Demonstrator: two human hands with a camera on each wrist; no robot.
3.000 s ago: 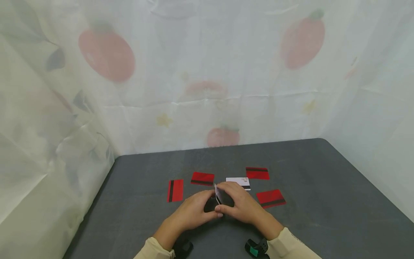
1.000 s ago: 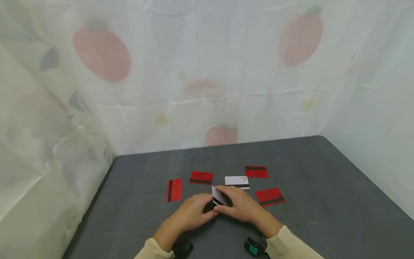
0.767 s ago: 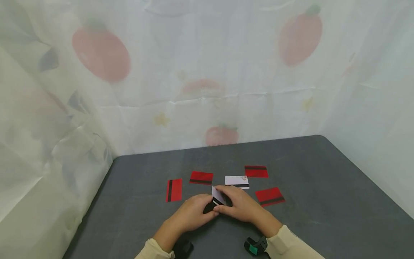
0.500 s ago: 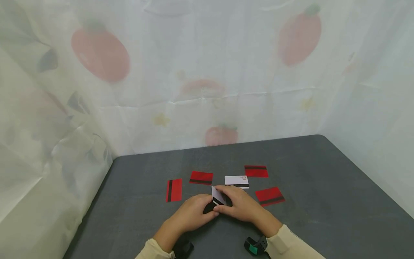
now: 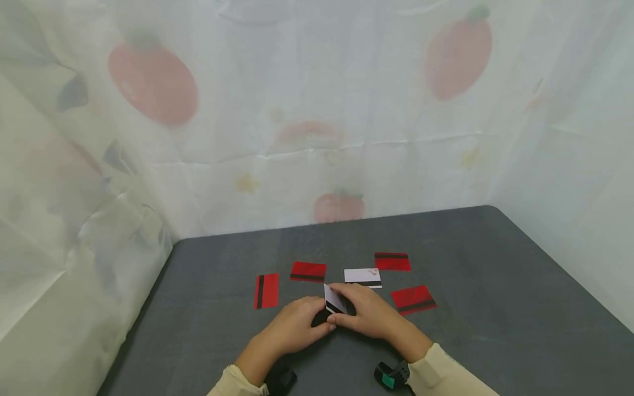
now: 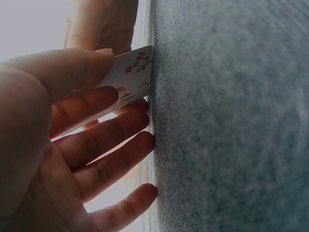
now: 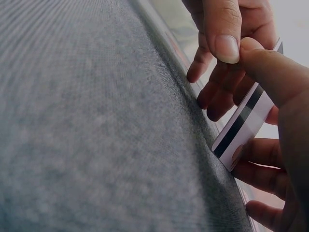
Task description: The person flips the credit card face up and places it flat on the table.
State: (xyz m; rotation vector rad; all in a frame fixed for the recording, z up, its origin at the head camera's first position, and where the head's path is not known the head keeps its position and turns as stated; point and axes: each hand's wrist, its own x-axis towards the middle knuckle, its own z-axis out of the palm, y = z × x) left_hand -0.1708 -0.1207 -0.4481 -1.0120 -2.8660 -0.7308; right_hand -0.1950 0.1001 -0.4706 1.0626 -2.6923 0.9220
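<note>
Card (image 5: 333, 298), white with a black stripe, stands tilted on edge between the person's two hands, its bottom resting against the dark grey table (image 5: 495, 308). From where I stand, the right hand (image 5: 373, 316) has hold of it, thumb at the near side and fingers around the far side. The left hand (image 5: 292, 325) comes in from the opposite side, its thumb meeting the tip of the other thumb, its index finger against the card or very near it; the remaining fingers are spread, and I can't tell whether this hand grips too. A little blossom print shows beside the left thumb. Just beyond the right hand's fingers lies a flat white card (image 5: 363, 274), with a red card (image 5: 392, 265) close past it. A second red card (image 5: 308, 268) lies ahead of the left hand, a third red card (image 5: 270, 290) out to its left, and a fourth red card (image 5: 411, 296) to the right of the right hand. Well beyond both hands hangs a pale curtain (image 5: 317, 93) printed with faded red fruit.
</note>
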